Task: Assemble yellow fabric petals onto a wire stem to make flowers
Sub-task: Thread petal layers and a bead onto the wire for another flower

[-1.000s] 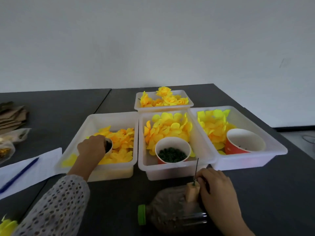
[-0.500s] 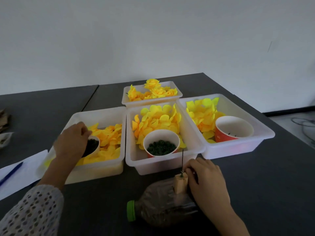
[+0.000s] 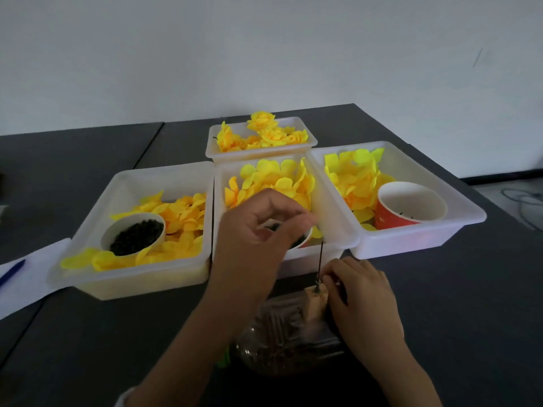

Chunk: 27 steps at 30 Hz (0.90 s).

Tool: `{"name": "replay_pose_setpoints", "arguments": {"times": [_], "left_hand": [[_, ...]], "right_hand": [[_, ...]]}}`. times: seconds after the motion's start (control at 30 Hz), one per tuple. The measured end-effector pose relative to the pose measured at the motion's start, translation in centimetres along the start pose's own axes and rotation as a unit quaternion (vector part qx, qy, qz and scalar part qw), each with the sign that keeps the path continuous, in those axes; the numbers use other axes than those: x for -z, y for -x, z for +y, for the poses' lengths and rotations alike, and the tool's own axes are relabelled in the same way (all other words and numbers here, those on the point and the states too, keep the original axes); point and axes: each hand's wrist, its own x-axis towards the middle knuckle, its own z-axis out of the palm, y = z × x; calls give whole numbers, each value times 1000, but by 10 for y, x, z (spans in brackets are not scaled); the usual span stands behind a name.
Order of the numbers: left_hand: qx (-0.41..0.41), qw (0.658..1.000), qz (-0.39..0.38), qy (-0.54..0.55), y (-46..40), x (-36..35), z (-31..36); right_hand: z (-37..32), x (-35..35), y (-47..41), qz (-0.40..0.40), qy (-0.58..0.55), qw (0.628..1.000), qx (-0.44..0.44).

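A thin dark wire stem (image 3: 321, 259) stands upright in a tan foam block (image 3: 316, 304) on a plastic bottle (image 3: 282, 342) lying on its side. My right hand (image 3: 364, 304) pinches the wire at its base beside the block. My left hand (image 3: 258, 239) hovers over the front of the middle tray (image 3: 326, 207), fingertips pinched together just left of the wire's top, apparently on a small dark piece. Loose yellow petals (image 3: 273, 177) fill that tray. The left hand hides most of the cup standing in it.
The left tray (image 3: 141, 286) holds orange-yellow petals and a white cup of dark pieces (image 3: 135, 236). The right tray (image 3: 411, 245) holds yellow petals and a red cup (image 3: 408, 207). Finished flowers (image 3: 264, 133) fill the back tray. Paper (image 3: 26, 283) with a blue pen (image 3: 11, 273) lies far left.
My left hand left the cup of dark pieces in the left tray and moved right, to above the middle tray near the wire's top. My right hand stayed at the wire's base.
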Motion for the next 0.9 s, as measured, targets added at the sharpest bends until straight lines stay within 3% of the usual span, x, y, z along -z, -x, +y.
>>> {"name": "replay_pose_setpoints", "arguments": {"times": [0.27, 0.47, 0.73, 0.9], "left_hand": [[-1, 994, -98, -46, 2, -15, -6], [-21, 988, -93, -122, 6, -11, -11], [-44, 993, -31, -102, 7, -13, -6], [-31, 991, -46, -123, 7, -13, -7]], "right_hand": [[3, -4, 1, 15, -2, 1000, 5], [5, -5, 1, 27, 4, 1000, 13], [4, -4, -1, 20, 6, 1000, 16], [3, -4, 0, 27, 8, 1000, 12]]}}
